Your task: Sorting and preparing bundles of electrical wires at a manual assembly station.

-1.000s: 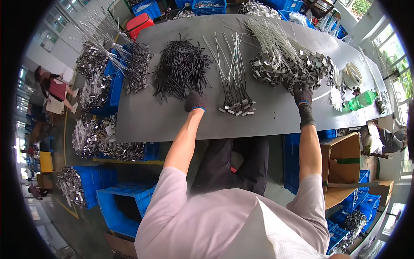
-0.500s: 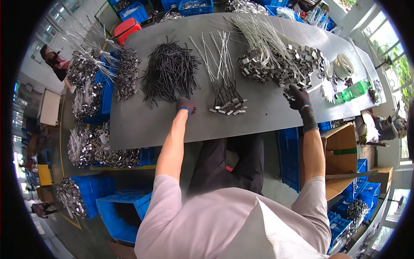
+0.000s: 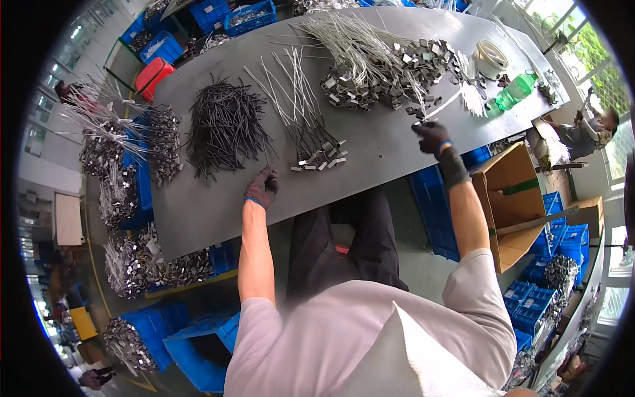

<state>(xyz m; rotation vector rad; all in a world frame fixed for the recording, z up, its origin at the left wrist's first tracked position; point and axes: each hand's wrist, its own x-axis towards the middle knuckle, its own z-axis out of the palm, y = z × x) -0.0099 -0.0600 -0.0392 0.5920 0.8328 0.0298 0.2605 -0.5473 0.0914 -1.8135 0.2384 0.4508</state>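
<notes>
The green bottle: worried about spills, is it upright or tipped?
Tipped: the green bottle lies on its side on the grey table, cap end pointing away.

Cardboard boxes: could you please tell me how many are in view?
1: an open cardboard box stands on the floor right of the table, beside the right forearm. Others may be hidden.

On the tabletop [image 3: 218, 212], a heap of rods [image 3: 225, 126] lay just beyond the left hand [image 3: 262, 187]. Between the hands lay a row of wires [image 3: 301, 112]. A pile of seals [image 3: 390, 66] lay beyond the right hand [image 3: 431, 137], with a bottle [image 3: 516, 90] to its right and a box [image 3: 512, 205] right of that forearm.
</notes>
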